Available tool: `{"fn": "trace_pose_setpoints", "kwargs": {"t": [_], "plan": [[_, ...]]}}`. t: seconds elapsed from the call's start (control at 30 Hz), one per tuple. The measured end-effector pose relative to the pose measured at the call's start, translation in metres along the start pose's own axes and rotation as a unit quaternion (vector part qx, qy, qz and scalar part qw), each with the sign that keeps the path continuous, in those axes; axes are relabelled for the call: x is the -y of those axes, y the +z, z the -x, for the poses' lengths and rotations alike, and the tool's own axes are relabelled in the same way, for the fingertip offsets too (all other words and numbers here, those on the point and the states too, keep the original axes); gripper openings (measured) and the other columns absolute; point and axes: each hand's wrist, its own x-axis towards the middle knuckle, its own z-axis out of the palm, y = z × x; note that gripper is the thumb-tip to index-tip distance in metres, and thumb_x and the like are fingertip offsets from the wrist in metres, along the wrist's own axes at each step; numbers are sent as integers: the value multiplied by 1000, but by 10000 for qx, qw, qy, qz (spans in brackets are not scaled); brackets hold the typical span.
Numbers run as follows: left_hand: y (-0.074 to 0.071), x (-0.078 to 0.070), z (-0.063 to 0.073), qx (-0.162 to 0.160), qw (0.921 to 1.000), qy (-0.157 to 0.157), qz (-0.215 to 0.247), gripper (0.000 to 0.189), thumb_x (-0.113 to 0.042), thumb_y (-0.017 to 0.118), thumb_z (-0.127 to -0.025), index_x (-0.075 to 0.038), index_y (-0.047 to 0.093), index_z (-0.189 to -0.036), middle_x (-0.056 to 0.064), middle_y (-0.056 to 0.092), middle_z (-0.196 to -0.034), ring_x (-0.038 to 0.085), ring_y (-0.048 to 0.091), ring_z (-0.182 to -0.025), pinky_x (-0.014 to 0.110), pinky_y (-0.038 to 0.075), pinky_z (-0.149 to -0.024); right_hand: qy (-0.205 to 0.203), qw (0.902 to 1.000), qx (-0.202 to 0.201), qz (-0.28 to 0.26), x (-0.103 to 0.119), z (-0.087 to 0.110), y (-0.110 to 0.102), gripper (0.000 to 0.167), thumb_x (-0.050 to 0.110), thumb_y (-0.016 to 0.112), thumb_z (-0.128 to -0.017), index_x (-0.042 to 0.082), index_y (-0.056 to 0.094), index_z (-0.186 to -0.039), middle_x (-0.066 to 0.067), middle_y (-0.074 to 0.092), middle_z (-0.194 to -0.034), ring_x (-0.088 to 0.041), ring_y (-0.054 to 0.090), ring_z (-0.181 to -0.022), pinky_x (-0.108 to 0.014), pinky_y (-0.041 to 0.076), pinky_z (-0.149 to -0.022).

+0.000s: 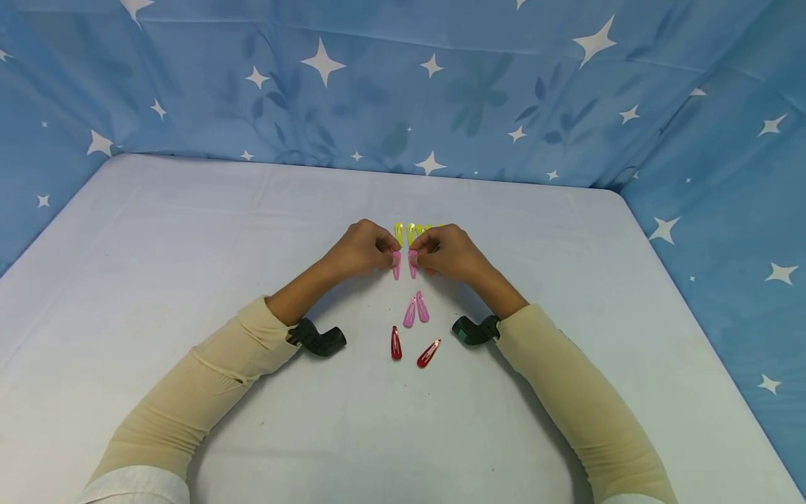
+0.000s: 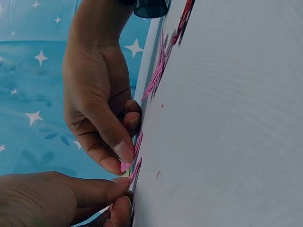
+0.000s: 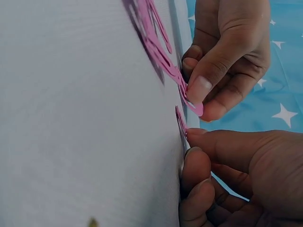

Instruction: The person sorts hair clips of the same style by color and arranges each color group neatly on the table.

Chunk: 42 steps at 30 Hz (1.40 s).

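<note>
My left hand (image 1: 365, 248) pinches the wide end of a pink snap hair clip (image 1: 397, 271) between thumb and fingers, low over the white table. Just beside it, my right hand (image 1: 455, 253) pinches a matching pink hair clip (image 1: 413, 271). The two clips are side by side with a small gap, narrow ends towards me. In the right wrist view the fingertips of the left hand (image 3: 232, 56) and the right hand (image 3: 265, 170) are close together. Right behind the pinched clips are several yellow hair clips (image 1: 399, 231), partly hidden by my right hand.
Nearer me on the white table (image 1: 252, 231) lie two pink hair clips (image 1: 410, 313) side by side, then two red ones (image 1: 396, 344) set apart. Black wrist cameras (image 1: 321, 339) jut from both forearms. A blue star-printed curtain (image 1: 378, 91) hangs behind the table.
</note>
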Motion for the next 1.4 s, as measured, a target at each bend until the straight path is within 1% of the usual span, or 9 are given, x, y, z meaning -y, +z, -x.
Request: {"fn": "trace_pose_setpoints", "kwargs": {"t": [0.23, 0.4, 0.47, 0.53, 0.63, 0.73, 0.8, 1.07, 1.4], "plan": [[1, -1, 0, -42, 9995, 164, -274, 19, -2, 69, -84, 3, 75, -101, 11, 73, -88, 18, 60, -81, 27, 48, -74, 151, 9998, -66, 138, 1, 0, 1, 18, 12, 70, -89, 5, 71, -106, -8, 63, -85, -15, 59, -65, -24, 48, -61], [1, 0, -1, -28, 9993, 94, -349, 20, -5, 70, -85, 2, 75, -103, 12, 73, -89, 19, 60, -83, 31, 49, -77, 210, 9996, -117, 157, 1, 1, 1, 20, 14, 68, -91, 7, 70, -110, -9, 63, -87, -16, 60, -67, -25, 48, -62], [0, 0, -1, 3, 9991, 74, -416, 23, -8, 71, -85, 1, 74, -106, 12, 71, -96, 20, 60, -88, 32, 50, -81, 191, 9996, -119, 161, 0, 2, 1, 20, 15, 67, -92, 8, 70, -110, -9, 64, -87, -17, 60, -68, -25, 47, -62], [-2, 0, 0, 48, 9990, 88, -437, 27, -11, 73, -86, 0, 73, -111, 12, 69, -103, 21, 59, -92, 33, 50, -83, 143, 9997, -129, 158, 0, 3, 0, 20, 15, 66, -92, 8, 70, -110, -9, 65, -87, -17, 59, -68, -25, 47, -63], [-5, -1, 1, 157, 9989, 262, -356, 32, -12, 74, -86, -1, 72, -116, 11, 66, -113, 22, 61, -96, 33, 51, -82, 43, 9998, -168, 127, -2, 6, -1, 19, 14, 64, -93, 7, 71, -109, -9, 65, -85, -18, 59, -67, -26, 46, -62], [-6, 0, 2, 351, 9982, 422, -250, 36, -12, 76, -84, -2, 71, -118, 11, 66, -115, 21, 63, -92, 31, 50, -78, -25, 9998, -182, 106, -3, 9, -3, 19, 12, 63, -92, 6, 71, -108, -9, 65, -83, -17, 58, -65, -27, 45, -62], [-7, 2, 2, 475, 9974, 482, -267, 39, -13, 77, -83, -1, 71, -119, 11, 66, -114, 20, 63, -91, 29, 49, -77, -27, 9998, -163, 99, -5, 12, -5, 19, 13, 63, -92, 6, 71, -108, -9, 65, -82, -17, 58, -66, -27, 45, -62], [-8, 5, 2, 727, 9953, 460, -445, 46, -16, 80, -80, -2, 69, -123, 11, 65, -107, 20, 58, -89, 30, 47, -79, -194, 9996, 187, 50, -14, 25, -10, 20, 12, 66, -93, 6, 72, -111, -10, 64, -87, -19, 58, -69, -25, 48, -63], [-7, 6, 2, 916, 9941, 274, -510, 53, -18, 83, -78, -4, 67, -127, 9, 63, -110, 21, 56, -93, 30, 46, -80, -466, 9970, 611, 41, -17, 42, -13, 25, 10, 69, -92, 5, 71, -116, -11, 65, -93, -19, 59, -72, -23, 49, -65]]}}
